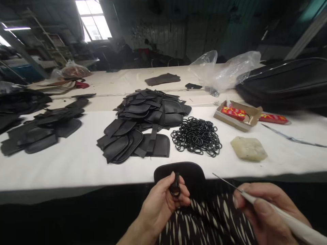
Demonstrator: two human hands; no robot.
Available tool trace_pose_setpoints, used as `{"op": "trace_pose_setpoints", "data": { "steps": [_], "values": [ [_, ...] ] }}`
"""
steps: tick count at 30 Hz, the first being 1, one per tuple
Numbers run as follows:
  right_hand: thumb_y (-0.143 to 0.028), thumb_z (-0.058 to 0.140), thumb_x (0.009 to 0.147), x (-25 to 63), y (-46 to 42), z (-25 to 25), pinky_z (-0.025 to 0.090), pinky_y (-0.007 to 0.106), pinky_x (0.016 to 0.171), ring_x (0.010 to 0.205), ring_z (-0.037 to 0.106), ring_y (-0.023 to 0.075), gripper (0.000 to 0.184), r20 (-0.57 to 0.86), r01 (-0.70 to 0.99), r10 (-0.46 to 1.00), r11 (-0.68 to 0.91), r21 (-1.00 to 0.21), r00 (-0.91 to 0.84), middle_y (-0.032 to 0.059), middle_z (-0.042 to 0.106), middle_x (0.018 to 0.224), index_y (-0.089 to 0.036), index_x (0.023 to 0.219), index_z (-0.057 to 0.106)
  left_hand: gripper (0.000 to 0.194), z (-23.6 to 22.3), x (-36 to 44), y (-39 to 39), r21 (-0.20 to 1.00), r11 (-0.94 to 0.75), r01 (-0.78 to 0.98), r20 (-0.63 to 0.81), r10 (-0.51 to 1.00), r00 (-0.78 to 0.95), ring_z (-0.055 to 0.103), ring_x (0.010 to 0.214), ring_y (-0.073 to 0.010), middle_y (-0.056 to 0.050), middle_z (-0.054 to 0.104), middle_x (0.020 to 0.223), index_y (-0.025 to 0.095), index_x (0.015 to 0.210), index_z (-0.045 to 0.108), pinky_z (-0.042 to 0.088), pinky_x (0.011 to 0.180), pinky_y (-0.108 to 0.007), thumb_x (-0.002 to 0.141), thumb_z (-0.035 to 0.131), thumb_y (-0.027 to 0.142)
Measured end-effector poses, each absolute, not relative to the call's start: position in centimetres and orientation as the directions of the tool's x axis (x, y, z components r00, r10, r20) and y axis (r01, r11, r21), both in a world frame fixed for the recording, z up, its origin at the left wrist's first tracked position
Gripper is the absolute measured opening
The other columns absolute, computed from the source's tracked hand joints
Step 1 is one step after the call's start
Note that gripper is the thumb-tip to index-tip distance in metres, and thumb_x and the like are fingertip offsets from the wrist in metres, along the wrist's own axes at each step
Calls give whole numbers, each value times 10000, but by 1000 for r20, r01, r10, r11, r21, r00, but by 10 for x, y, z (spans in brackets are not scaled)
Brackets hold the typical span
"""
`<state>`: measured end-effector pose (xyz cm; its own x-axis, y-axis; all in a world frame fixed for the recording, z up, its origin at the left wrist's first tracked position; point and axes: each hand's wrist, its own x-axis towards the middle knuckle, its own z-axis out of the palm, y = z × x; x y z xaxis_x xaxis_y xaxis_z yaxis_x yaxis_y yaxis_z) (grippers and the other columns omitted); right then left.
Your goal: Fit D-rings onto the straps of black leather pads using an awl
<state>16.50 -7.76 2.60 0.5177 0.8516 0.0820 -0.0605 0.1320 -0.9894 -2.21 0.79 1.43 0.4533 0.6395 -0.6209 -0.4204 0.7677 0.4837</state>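
My left hand pinches a short black leather strap between thumb and fingers, folded through a black metal ring. Behind that hand, a black leather flap with rounded corners lies over the table's front edge; whether it joins the strap is hidden. My right hand is closed around a white-handled tool with a long, thin metal tip, like an awl. Its point is directed left toward the flap and stays apart from the strap. A heap of black rings lies beyond my hands.
Black leather pieces are piled mid-table, with more pieces at left. At right are a cardboard box with red packets, a yellowish block, thin scissors or tweezers and a large black bag. Clear plastic lies behind.
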Motion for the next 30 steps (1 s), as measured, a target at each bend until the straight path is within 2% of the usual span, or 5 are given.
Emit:
{"op": "trace_pose_setpoints", "data": {
  "steps": [11, 17, 20, 25, 30],
  "values": [
    [-260, 645, 822, 153, -68, 16, 454, 198, 427, 456, 560, 115, 84, 324, 301, 760, 177, -937, 563, -25, 612, 577, -239, 903, 644, 515, 13, -17, 8, 396, 844, -361, -695, 532, 484, 524, 312, -135, -46, 573, 382, 101, 584, 619, 440, 433, -253, 936, 292, 287],
    [-119, 611, 835, 155, -56, 9, 496, 321, 780, 882, 616, 200, 179, 626, 714, 743, 305, -630, 235, 87, 649, 1016, -197, 992, 574, 576, 15, -11, 6, 377, 878, -294, -674, 478, 564, 500, 266, -134, -44, 538, 334, 111, 543, 602, 457, 418, -259, 936, 227, 305],
    [-111, 581, 850, 150, -50, 9, 497, 307, 781, 920, 601, 197, 181, 586, 663, 801, 374, -648, 121, 97, 621, 1067, -193, 1000, 522, 601, 14, -8, 3, 365, 897, -248, -666, 438, 604, 499, 258, -135, -53, 533, 324, 116, 515, 582, 444, 399, -245, 934, 198, 312],
    [-156, 496, 900, 138, -51, 9, 426, 196, 506, 535, 521, 97, 71, 385, 531, 907, 243, -812, 173, -40, 547, 680, -225, 885, 505, 612, 14, -9, -2, 392, 905, -165, -680, 406, 611, 551, 317, -149, -85, 586, 396, 102, 589, 595, 431, 410, -233, 940, 187, 393],
    [-218, 477, 908, 142, -55, 13, 362, 182, 453, 491, 437, 88, 114, 208, 472, 939, 57, -880, 274, -61, 458, 602, -219, 793, 475, 391, 28, -19, -5, 687, 696, -209, -554, 687, 470, 645, 595, -190, -132, 702, 731, 100, 923, 608, 495, 586, -292, 898, 411, 437]
  ]
}}
